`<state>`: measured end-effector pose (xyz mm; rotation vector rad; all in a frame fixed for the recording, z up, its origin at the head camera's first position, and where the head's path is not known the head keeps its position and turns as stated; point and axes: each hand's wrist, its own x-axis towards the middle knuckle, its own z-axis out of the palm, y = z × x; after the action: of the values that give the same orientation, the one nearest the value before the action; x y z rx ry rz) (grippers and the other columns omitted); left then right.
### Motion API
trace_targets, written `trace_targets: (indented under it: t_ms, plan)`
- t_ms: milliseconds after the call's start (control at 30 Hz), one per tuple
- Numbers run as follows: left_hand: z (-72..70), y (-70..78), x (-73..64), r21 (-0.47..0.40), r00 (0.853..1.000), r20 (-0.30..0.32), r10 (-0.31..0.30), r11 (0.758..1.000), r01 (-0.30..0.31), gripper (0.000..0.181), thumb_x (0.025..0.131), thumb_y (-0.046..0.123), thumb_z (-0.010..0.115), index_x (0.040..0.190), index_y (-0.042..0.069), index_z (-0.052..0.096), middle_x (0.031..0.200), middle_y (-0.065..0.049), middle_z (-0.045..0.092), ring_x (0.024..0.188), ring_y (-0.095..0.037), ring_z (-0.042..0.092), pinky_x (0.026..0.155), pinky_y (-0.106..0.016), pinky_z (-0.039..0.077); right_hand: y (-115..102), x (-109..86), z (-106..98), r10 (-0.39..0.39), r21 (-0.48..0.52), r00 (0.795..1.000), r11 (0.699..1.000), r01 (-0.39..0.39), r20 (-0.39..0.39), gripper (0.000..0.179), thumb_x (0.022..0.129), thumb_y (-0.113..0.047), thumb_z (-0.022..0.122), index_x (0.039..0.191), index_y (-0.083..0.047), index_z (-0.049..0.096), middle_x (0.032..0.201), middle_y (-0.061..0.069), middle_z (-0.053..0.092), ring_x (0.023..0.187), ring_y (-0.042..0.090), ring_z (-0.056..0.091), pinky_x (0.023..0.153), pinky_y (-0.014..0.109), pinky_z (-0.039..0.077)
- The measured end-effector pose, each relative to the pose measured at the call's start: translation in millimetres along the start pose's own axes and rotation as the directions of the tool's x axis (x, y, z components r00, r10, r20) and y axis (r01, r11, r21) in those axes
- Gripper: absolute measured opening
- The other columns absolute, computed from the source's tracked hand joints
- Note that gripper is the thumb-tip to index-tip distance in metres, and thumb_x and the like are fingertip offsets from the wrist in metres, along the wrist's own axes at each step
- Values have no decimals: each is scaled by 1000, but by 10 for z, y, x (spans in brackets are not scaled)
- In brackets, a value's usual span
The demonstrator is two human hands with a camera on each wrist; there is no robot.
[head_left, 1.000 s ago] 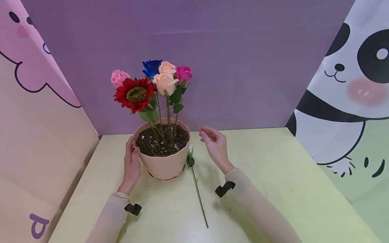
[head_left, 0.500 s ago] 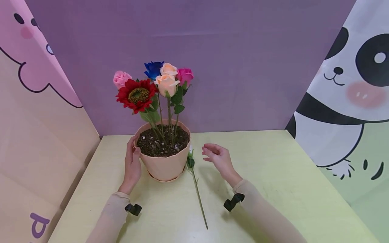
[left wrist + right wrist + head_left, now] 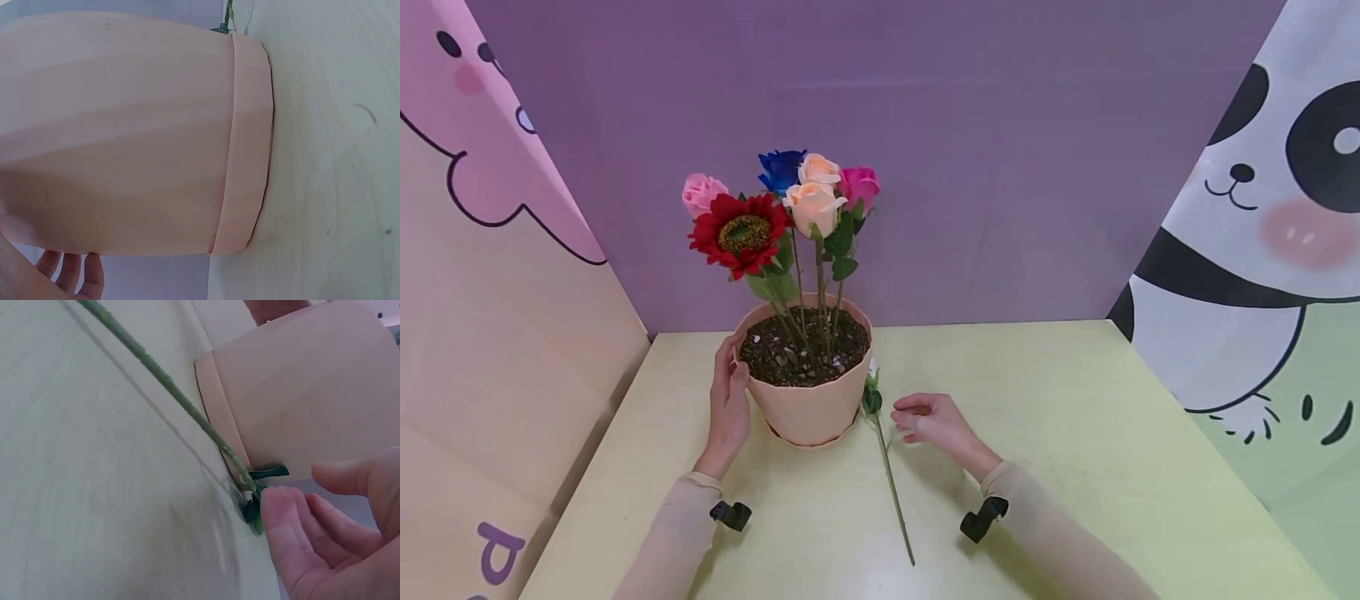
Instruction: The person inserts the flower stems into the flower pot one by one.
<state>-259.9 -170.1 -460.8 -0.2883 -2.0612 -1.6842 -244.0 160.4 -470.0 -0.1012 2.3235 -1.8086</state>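
A pale pink flowerpot (image 3: 808, 410) full of dark soil (image 3: 775, 357) stands on the table, and my left hand (image 3: 728, 417) holds its left side, thumb near the rim and fingers round the back. Several artificial flowers rise from the soil: a red sunflower (image 3: 743, 235), a blue rose (image 3: 781, 171), a light pink rose (image 3: 702, 195), a magenta rose (image 3: 859, 187) and two peach roses (image 3: 814, 208). Right of the pot lies a single white flower with a green stem (image 3: 895, 496), its head mostly hidden. My right hand (image 3: 936, 423), holding nothing, hovers with loosely bent fingers beside its leaves (image 3: 253, 512).
The pale wooden table (image 3: 1045, 392) reaches back to a purple wall (image 3: 1000, 167). A panda print (image 3: 1247, 217) covers the right side panel, and a pink cartoon print (image 3: 512, 167) the left one. Under the pot is a matching saucer (image 3: 247, 144).
My right hand has come down and toward me from beside the pot's rim, and is now next to the lying flower. The left hand stays on the pot.
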Motion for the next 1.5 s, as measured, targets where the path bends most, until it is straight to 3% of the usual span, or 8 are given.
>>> trace_targets:
  t_ms: [133,267,600,867,1233,1500]
  plan:
    - [-3,5,9,10,1000,2,-6,1000,6,51,117,30,33,165,12,31,174,-11,30,162,-39,23,128,-69,21,25,-11,51,31,-46,998,999,-29,57,39,97,-14,75,125,13,68,110,19,78,88,20,76,79,37,66]
    - [-2,4,6,7,1000,1,-11,1000,11,50,117,29,33,164,12,31,173,-12,31,161,-39,25,125,-70,26,81,-3,104,77,-90,992,994,-68,98,33,97,-13,75,121,9,71,106,17,80,82,13,73,76,35,65]
    - [-2,3,5,16,1000,7,-22,1000,22,49,118,28,33,164,14,30,173,-11,31,160,-41,27,124,-70,30,147,10,197,112,-125,982,988,-93,151,34,96,-11,75,122,9,70,104,19,80,80,16,74,76,41,66]
    - [0,3,5,8,1000,4,-20,1000,20,48,117,25,32,164,13,31,173,-12,31,158,-40,29,123,-68,30,147,8,227,131,-121,979,986,-113,157,32,95,-9,76,120,8,70,98,13,81,72,13,71,70,35,65]
    - [-9,22,8,8,999,12,-43,999,43,50,117,28,31,165,15,28,176,-10,26,162,-41,22,127,-70,23,139,7,160,146,-42,972,989,-140,186,35,95,-7,75,126,9,68,98,14,80,75,13,71,69,32,64]
    - [-4,4,3,6,999,13,-34,999,34,50,117,28,31,165,14,29,175,-11,27,162,-42,21,127,-71,23,121,-16,90,141,-33,977,990,-137,161,36,97,-10,75,128,7,67,103,15,79,78,15,72,73,33,65]
